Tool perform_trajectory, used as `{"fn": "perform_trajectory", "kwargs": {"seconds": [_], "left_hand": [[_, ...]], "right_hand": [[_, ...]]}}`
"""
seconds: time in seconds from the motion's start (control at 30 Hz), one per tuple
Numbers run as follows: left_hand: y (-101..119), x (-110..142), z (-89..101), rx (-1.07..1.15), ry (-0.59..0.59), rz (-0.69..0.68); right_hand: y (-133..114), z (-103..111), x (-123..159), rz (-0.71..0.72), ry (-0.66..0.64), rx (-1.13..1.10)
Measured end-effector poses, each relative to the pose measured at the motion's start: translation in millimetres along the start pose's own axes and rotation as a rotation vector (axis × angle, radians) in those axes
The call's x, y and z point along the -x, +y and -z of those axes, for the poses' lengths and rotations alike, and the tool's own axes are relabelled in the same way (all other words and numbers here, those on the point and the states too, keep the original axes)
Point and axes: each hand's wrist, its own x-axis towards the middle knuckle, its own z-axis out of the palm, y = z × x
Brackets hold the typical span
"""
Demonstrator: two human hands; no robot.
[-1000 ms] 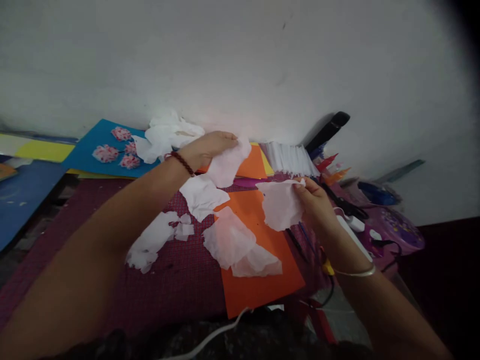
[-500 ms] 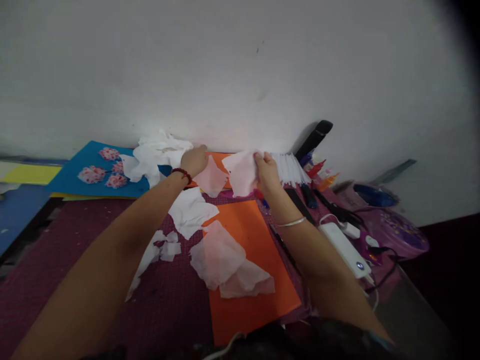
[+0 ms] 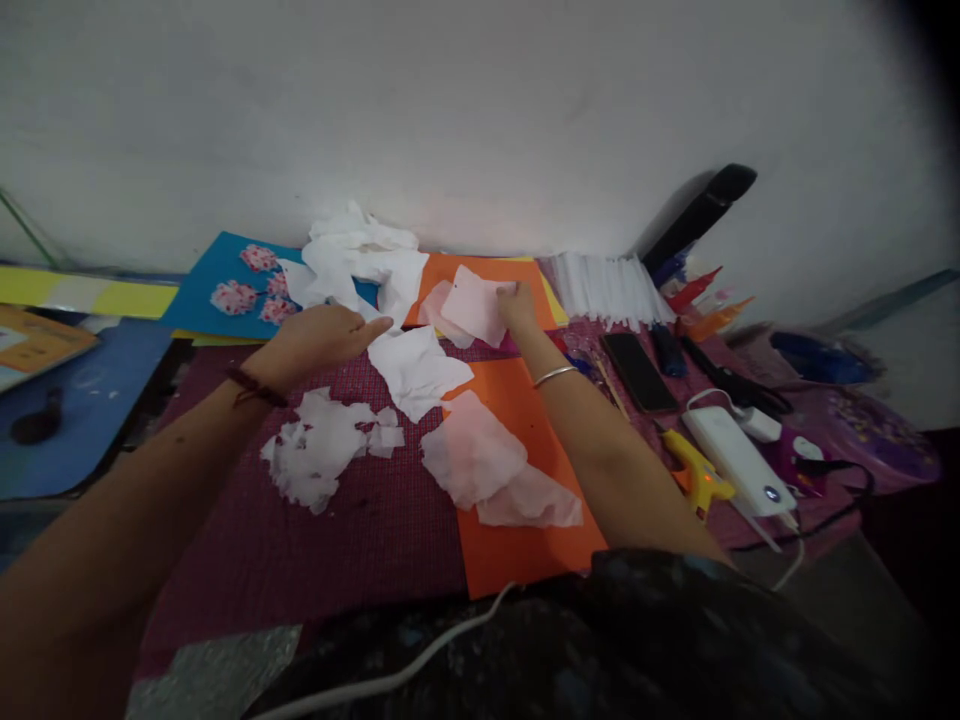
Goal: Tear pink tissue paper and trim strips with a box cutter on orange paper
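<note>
My right hand [image 3: 519,308] is closed on the edge of a pale pink tissue piece [image 3: 474,305], over the rear orange sheet [image 3: 442,268]. Another pink piece lies partly under it. My left hand [image 3: 319,335] holds nothing that I can see; a digit stretches to the right, beside a white tissue piece [image 3: 420,370], and its other fingers are partly hidden. Behind that hand lies crumpled white tissue [image 3: 360,235]. Nearer me, pale tissue pieces [image 3: 476,450] rest on the front orange sheet [image 3: 536,550]. Small white scraps [image 3: 322,445] are heaped to its left.
A blue sheet with pink-white blossoms [image 3: 202,290] lies at back left. On the right are white sticks [image 3: 600,290], a black phone [image 3: 637,372], a yellow glue gun [image 3: 699,475], a white power bank [image 3: 731,455] and a pink tub [image 3: 885,440]. A white cable [image 3: 420,660] crosses my lap.
My left hand has moved left and nearer me, away from the pink pieces. My right hand still grips the pink tissue, which is now lower over the orange sheet. The view has shifted.
</note>
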Motion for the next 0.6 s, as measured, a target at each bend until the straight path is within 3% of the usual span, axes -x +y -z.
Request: {"fn": "perform_trajectory", "kwargs": {"seconds": [0.07, 0.17, 0.27, 0.37, 0.5, 0.6], "left_hand": [[-5.6, 9.0, -5.1, -0.094, -0.124, 0.017], [0.6, 15.8, -13.4, 0.095, -0.112, 0.047], [22.5, 20.6, -15.6, 0.286, -0.006, 0.087], [52.7, 26.5, -9.6, 0.543, 0.154, 0.060], [92.8, 34.8, -10.6, 0.849, 0.392, -0.108], [117.5, 42.3, -29.3, 0.922, 0.466, -0.214]], "right_hand": [[-5.6, 10.2, 6.9, -0.035, 0.041, 0.118], [-20.8, 23.4, 15.9, 0.094, 0.044, 0.277], [-37.0, 36.3, 25.7, 0.257, 0.022, 0.408], [-54.6, 46.9, 43.3, 0.319, -0.078, 0.345], [-82.4, 55.3, 89.5, 0.324, -0.324, 0.104], [-97.2, 63.1, 132.9, 0.298, -0.528, -0.065]]}}
